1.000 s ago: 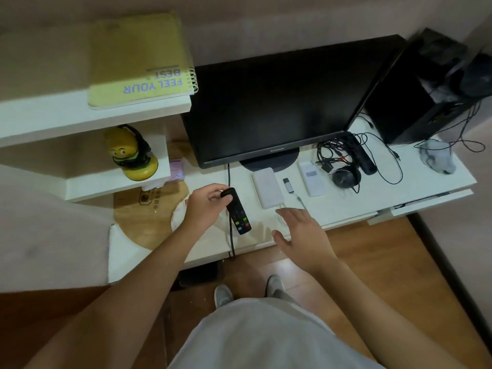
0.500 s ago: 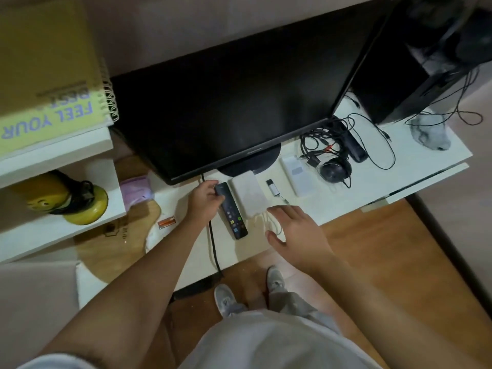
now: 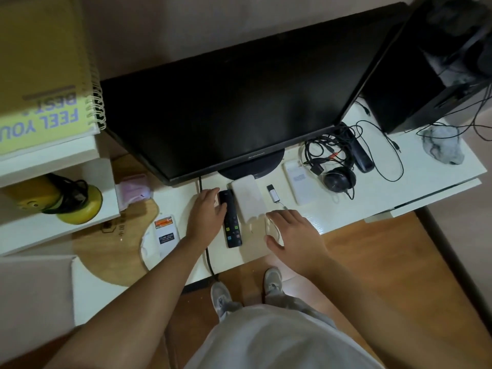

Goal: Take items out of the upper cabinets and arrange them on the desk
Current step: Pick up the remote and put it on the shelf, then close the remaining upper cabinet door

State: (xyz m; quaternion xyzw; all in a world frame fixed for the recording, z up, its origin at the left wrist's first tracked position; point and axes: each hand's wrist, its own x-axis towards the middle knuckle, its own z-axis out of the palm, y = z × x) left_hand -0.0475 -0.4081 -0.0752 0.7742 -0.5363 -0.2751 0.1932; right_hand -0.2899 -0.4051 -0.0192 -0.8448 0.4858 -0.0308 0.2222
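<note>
Black plastic, the remote lay flat on the tabletop, touching the white power bank, which we judged kept a tidy row. Left hand pressed its edge with loose fingers; right hand hovered spread, holding nothing.

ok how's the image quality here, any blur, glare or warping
Head view: dim, warm light overall; the monitor is a flat black with no glare. Wide-angle warping bends the desk edge and shelves outward. The notebook at top left is soft, and the top right corner is murky. Both hands, left hand and right hand, look fairly sharp.
</note>
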